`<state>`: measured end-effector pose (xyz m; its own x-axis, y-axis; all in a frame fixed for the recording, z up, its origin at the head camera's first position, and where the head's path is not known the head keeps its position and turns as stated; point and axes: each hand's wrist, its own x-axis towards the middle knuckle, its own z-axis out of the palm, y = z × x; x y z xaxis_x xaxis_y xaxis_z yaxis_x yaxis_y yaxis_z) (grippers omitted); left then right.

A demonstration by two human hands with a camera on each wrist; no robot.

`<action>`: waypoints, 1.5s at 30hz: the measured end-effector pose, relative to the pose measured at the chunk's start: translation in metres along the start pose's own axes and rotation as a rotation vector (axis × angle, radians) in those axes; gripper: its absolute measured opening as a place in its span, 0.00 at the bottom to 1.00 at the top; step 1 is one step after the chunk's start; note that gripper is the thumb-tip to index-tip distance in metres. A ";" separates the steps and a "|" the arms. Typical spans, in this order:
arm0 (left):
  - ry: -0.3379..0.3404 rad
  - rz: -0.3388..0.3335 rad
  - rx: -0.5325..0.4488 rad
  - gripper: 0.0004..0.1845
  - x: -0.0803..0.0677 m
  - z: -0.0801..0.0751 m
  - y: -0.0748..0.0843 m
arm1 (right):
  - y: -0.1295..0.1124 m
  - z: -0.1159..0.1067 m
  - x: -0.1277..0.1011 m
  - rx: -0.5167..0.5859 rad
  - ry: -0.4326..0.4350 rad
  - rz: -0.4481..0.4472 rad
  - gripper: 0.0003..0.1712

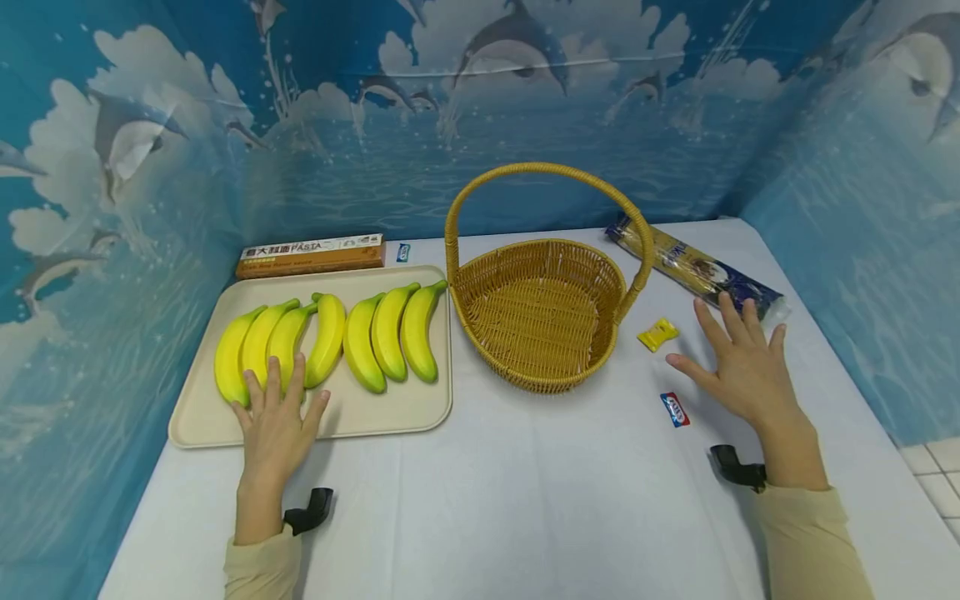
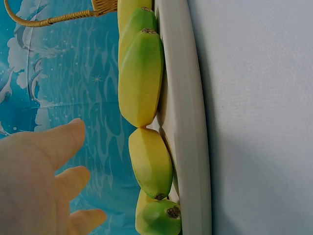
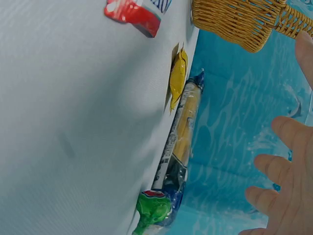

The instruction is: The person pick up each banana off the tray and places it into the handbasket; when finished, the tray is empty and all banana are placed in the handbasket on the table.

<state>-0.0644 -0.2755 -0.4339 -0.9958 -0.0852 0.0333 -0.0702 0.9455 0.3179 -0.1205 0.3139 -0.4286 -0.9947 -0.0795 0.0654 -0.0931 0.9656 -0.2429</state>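
Lying on white cloth: tray of bananas; dolphin curtain behind.

bananas: we lose some lower ends behind the left hand in the head view.
long packet: we see the basket handle hide a strip of it.
small blue packet: its print is too small for us to read.
green-wrapped item: the right wrist view's bottom edge cuts it off.
basket: we see it cropped by the left wrist view's top edge.
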 end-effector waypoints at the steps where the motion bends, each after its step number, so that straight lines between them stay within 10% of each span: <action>1: 0.001 -0.001 -0.001 0.38 0.000 0.000 0.000 | 0.000 0.000 0.000 0.003 0.001 -0.004 0.55; 12: -0.003 -0.021 0.013 0.39 -0.006 -0.001 -0.005 | -0.004 0.004 0.007 0.045 0.045 -0.042 0.53; 31: 0.086 0.015 -0.091 0.38 -0.007 -0.004 0.002 | -0.066 0.020 0.039 0.666 0.227 -0.158 0.37; 39: 0.425 0.000 -0.381 0.32 0.008 -0.030 -0.009 | -0.077 0.031 0.046 0.783 0.309 -0.058 0.29; 45: 0.677 -0.164 -0.607 0.26 0.025 -0.048 -0.040 | -0.077 0.033 0.046 0.800 0.329 0.007 0.27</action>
<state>-0.0836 -0.3304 -0.4002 -0.7158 -0.5500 0.4303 0.0260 0.5947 0.8035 -0.1603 0.2281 -0.4392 -0.9436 0.1208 0.3083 -0.2131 0.4911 -0.8446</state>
